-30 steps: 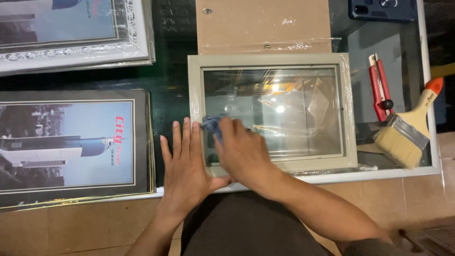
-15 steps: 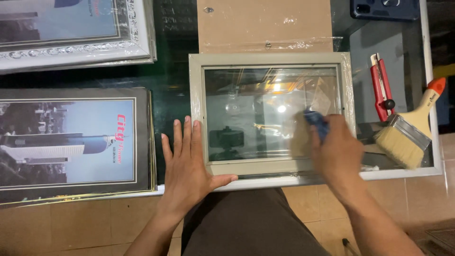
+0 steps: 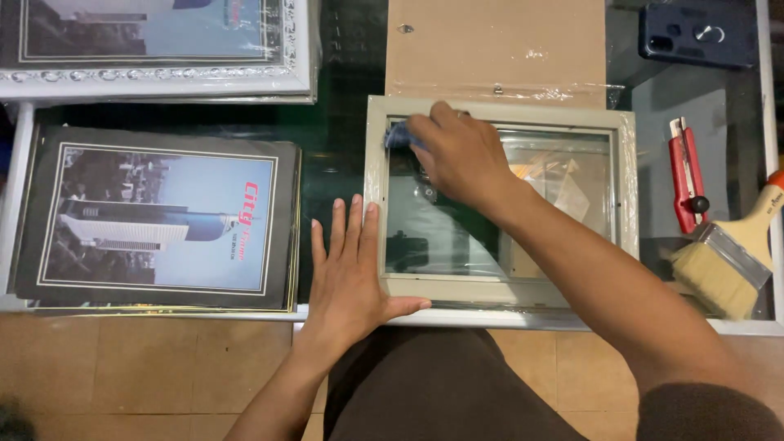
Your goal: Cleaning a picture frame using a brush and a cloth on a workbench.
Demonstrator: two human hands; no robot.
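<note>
We see the right hand (image 3: 461,155) curled around a small blue cloth (image 3: 398,136), pressing it on the glass pane (image 3: 457,237) at the upper left inside corner of the pale grey-green picture frame (image 3: 625,188); fingers are bent over the cloth so only a bit of blue shows at the fingertips. The left hand (image 3: 349,278) lies flat and open, fingers spread, holding nothing, palm on the table edge with fingertips touching the frame's left rail and thumb along its bottom rail. The frame sits face up on a dark glass-topped table (image 3: 343,155), in the middle, just below a brown backing board (image 3: 494,41) with clear tape along its lower edge. We judge the frame light and stiff but the pane fragile and slick, likely to slide or crack under point pressure; best held by the outer rails, flat palm bracing as now, not by the glass. The cloth is soft and limp and bunches in the hand. To the left lies a dark-framed tower print (image 3: 159,220), above it a silver ornate frame (image 3: 155,49). To the right, well apart from the hands: a red utility knife (image 3: 686,175), a paintbrush (image 3: 731,265), and a dark phone (image 3: 698,33).
</note>
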